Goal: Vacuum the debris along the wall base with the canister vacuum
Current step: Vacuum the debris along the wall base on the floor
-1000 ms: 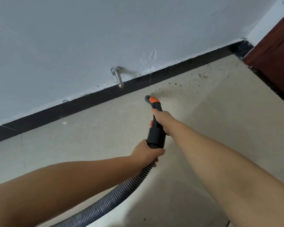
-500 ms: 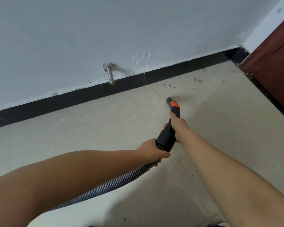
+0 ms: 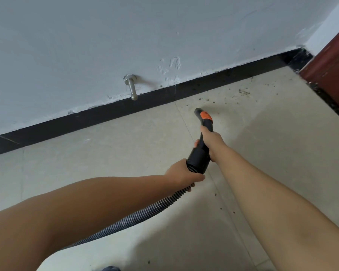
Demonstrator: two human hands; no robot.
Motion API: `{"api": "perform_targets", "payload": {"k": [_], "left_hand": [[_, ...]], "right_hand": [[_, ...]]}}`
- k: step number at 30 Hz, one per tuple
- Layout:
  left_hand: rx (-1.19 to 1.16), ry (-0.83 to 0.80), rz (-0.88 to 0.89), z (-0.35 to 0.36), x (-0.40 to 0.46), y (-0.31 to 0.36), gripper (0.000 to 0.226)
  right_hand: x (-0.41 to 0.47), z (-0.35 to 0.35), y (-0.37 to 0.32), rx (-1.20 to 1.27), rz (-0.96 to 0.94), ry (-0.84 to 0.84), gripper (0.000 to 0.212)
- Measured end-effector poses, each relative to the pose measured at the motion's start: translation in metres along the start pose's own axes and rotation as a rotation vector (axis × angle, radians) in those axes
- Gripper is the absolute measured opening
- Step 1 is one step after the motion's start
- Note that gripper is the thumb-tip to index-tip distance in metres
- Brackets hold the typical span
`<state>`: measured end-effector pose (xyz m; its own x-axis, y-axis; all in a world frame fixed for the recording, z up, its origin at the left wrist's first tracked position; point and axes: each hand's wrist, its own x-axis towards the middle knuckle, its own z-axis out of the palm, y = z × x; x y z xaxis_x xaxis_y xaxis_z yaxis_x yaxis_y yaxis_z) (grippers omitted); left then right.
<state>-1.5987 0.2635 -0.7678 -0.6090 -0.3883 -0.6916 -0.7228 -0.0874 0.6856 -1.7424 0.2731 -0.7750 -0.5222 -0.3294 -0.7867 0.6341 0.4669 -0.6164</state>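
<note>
Right hand [image 3: 210, 141] grips the black vacuum handle [image 3: 201, 147], left hand [image 3: 181, 172] wraps the ribbed hose [image 3: 137, 217]; nozzle [image 3: 199, 111] seemingly just above floor, near debris [image 3: 243, 92] by the baseboard [image 3: 106, 114]

A single wide-angle view from the person's head looks forward and down at the floor [image 3: 106, 153] where it meets the wall [image 3: 164, 26]. Both forearms reach in from the bottom edge, close to the lens; the wall base lies farther off.
</note>
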Motion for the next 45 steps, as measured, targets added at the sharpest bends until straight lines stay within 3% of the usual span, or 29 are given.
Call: {"api": "perform_targets", "payload": {"k": [7,17,22,33,39,45], "left_hand": [[-0.029,0.085,-0.007,-0.019,0.015,-0.001,0.034],[-0.046,0.066,0.03,-0.025,0.032,0.008,0.035],[-0.126,0.095,0.002,-0.027,0.028,-0.001,0.034],[-0.088,-0.135,0.017,-0.012,0.012,-0.007,0.031],[0.025,-0.179,0.052,0.011,0.022,-0.02,0.033],[0.045,-0.228,0.044,0.032,0.01,-0.018,0.036]], "right_hand": [[0.009,0.029,-0.017,-0.055,-0.021,-0.045,0.034],[0.023,0.031,-0.032,-0.149,-0.025,0.027,0.04],[0.016,0.048,-0.035,-0.202,-0.02,-0.034,0.035],[0.002,0.012,-0.006,-0.083,-0.037,0.144,0.027],[0.004,-0.019,0.024,0.096,-0.083,0.232,0.017],[-0.004,-0.045,0.037,0.115,-0.053,0.235,0.021]]}}
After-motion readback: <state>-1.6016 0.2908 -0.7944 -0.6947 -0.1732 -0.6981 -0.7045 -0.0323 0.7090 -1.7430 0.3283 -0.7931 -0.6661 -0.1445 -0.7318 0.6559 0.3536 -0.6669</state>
